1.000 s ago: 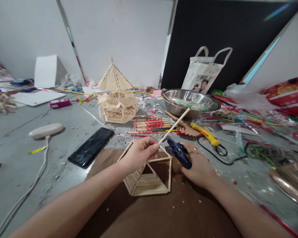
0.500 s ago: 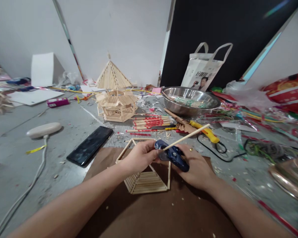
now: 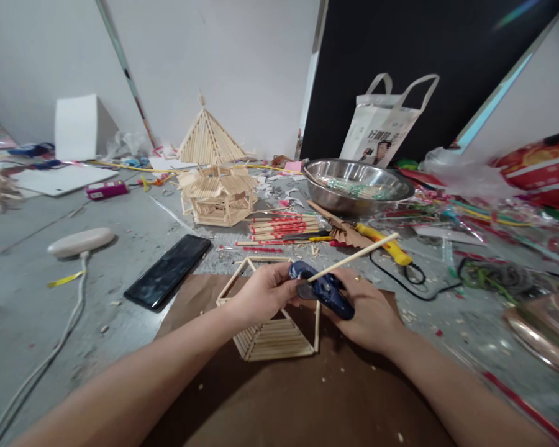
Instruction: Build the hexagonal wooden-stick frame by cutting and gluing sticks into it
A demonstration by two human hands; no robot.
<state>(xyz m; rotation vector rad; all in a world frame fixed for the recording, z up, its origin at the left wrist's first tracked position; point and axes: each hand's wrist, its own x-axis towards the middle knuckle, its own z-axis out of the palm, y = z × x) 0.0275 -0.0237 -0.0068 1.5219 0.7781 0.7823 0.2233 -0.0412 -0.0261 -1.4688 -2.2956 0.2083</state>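
Observation:
My left hand [image 3: 274,289] is closed, pinching one end of a thin wooden stick [image 3: 356,257]. The stick points up and to the right, across a dark blue hand cutter [image 3: 328,288]. Wrapped around the cutter's handles is my right hand [image 3: 370,307]; the jaws lie against the left fingertips, and the exact contact with the stick is hidden. Below both hands, a six-sided stick frame [image 3: 277,344] rests on brown paper [image 3: 279,403]. Its near panels are filled with rows of sticks, and the left hand covers part of it.
Behind the paper lie red-marked sticks [image 3: 286,226], a yellow-handled tool [image 3: 384,244] with a black cord, and a stick pavilion model [image 3: 218,192]. A steel bowl [image 3: 358,186] holds more sticks. To the left are a phone [image 3: 168,271] and a white corded device [image 3: 81,242].
Hands, stick and cutter keep nearly the same pose. The stick's free end has moved very slightly right, and the whole view has shifted a little.

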